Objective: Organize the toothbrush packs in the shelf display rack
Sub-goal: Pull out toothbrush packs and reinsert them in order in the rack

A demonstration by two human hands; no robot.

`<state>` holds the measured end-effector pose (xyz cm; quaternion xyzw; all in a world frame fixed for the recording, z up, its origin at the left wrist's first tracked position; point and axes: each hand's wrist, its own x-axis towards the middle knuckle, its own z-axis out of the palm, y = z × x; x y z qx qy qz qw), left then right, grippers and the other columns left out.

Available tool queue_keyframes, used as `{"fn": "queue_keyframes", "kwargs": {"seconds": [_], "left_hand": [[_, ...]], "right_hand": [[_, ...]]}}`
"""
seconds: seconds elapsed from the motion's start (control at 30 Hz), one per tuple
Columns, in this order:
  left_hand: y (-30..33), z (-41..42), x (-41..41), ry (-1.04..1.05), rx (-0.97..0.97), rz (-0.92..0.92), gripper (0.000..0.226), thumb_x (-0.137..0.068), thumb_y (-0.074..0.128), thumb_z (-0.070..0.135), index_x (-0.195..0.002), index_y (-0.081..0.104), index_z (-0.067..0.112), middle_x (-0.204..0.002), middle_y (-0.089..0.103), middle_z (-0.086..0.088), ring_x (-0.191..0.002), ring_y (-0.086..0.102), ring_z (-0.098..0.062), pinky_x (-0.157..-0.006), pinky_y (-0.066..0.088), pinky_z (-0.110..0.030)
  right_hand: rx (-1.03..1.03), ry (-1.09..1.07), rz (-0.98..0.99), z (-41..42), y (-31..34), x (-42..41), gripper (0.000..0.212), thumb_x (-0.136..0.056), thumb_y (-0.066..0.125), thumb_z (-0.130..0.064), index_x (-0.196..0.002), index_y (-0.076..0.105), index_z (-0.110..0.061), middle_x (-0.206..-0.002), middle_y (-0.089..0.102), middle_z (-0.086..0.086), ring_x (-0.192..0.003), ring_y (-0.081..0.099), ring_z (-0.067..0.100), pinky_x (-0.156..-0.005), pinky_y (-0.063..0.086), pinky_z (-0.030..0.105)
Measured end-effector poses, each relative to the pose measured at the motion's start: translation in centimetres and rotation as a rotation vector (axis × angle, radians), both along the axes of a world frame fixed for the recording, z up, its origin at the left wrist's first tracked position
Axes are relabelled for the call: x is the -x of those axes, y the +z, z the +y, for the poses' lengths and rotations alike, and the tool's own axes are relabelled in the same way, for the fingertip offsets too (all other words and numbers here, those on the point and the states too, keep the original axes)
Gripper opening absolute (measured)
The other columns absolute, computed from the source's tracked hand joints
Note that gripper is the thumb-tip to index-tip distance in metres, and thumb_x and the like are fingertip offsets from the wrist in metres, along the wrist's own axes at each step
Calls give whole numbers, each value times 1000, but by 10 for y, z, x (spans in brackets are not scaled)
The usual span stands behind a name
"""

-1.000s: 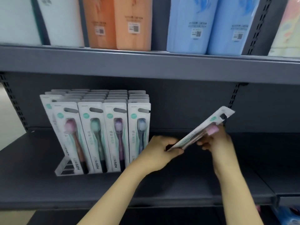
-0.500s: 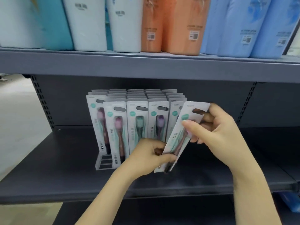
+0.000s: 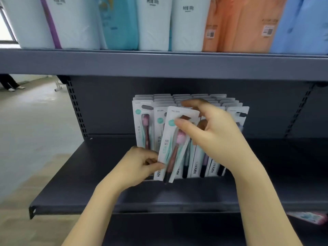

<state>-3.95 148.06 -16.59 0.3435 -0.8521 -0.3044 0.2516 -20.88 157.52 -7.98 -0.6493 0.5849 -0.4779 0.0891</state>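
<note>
A white toothbrush pack (image 3: 174,139) with a pink-headed brush stands almost upright in front of the rack's left rows. My right hand (image 3: 211,134) pinches its top edge, thumb on the front. My left hand (image 3: 140,164) grips its lower left edge. Behind it the display rack (image 3: 195,102) holds several rows of the same packs, standing upright on the dark grey shelf (image 3: 106,196). The rack's base is hidden behind my hands and the held pack.
The upper shelf (image 3: 159,64) carries white, teal, orange and blue tissue packs (image 3: 154,23). The shelf's left end (image 3: 32,210) opens onto a pale floor where a person's legs (image 3: 8,84) show. A pink-and-blue package (image 3: 308,217) lies on the shelf below, at right.
The held pack has swung from a flat slant at the right to nearly upright and moved left to the front of the rack. Both hands went with it; the camera panned left.
</note>
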Motion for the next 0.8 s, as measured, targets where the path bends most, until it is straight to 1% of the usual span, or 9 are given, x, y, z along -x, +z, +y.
{"fn": "queue_keyframes", "kwargs": {"seconds": [0.13,0.2,0.27,0.33,0.43,0.53,0.6,0.67,0.8], "left_hand": [[-5,-13,-20,87,74,3,10,-83,71,22,-78,76,14,-73,73,6,-71,67,-9,-70,52,-26],[-6,-20,-28,143,105,17,10,-82,72,21,-76,76,14,-72,73,7,-72,67,-9,-73,51,-26],[-8,-28,-33,195,124,26,12,-82,72,21,-76,75,12,-73,73,4,-73,67,-9,-76,52,-27],[-11,-36,-34,228,119,72,12,-82,72,20,-78,75,9,-75,74,2,-73,68,-9,-74,52,-21],[-14,-43,-30,229,97,138,6,-81,73,14,-79,77,10,-72,73,17,-73,67,4,-65,44,-3],[-20,-49,-30,235,69,161,6,-82,72,14,-79,76,13,-65,68,26,-67,65,8,-62,41,-1],[-25,-54,-31,267,62,161,12,-83,71,16,-74,74,8,-55,64,15,-51,53,3,-55,37,-6],[-29,-57,-31,281,40,154,14,-84,70,18,-73,73,9,-56,62,0,-50,40,-2,-54,35,-15],[-35,-63,-25,253,-28,166,14,-85,69,21,-79,73,9,-77,70,-15,-63,50,-9,-63,46,-28]], "right_hand": [[22,38,269,-18,15,-12,25,-87,61,-33,-112,61,-32,-99,62,-21,-61,54,0,-63,36,9],[-4,61,393,-28,22,-19,18,-88,59,-32,-105,64,-27,-85,64,-16,-73,51,1,-66,37,18],[-14,68,470,-40,26,-26,13,-89,57,-31,-100,63,-27,-73,66,-8,-81,51,13,-79,43,27],[15,84,525,-50,29,-34,8,-89,55,-29,-95,61,-28,-74,67,-4,-84,50,18,-87,43,35],[93,16,659,-62,33,-43,10,-89,54,-29,-95,62,-24,-85,67,-2,-91,41,16,-75,32,29],[94,-39,763,-72,33,-49,16,-91,52,-30,-101,61,-22,-101,67,-3,-99,40,20,-71,21,28],[84,-57,769,-78,30,-51,19,-91,51,-30,-104,62,-22,-103,67,-4,-101,40,21,-77,24,29],[79,-83,793,-80,27,-53,22,-92,49,-31,-109,60,-23,-106,66,-6,-103,39,21,-83,25,29],[153,-131,746,-79,20,-55,25,-93,50,-26,-117,55,-21,-94,57,-3,-108,38,23,-83,23,30]]}}
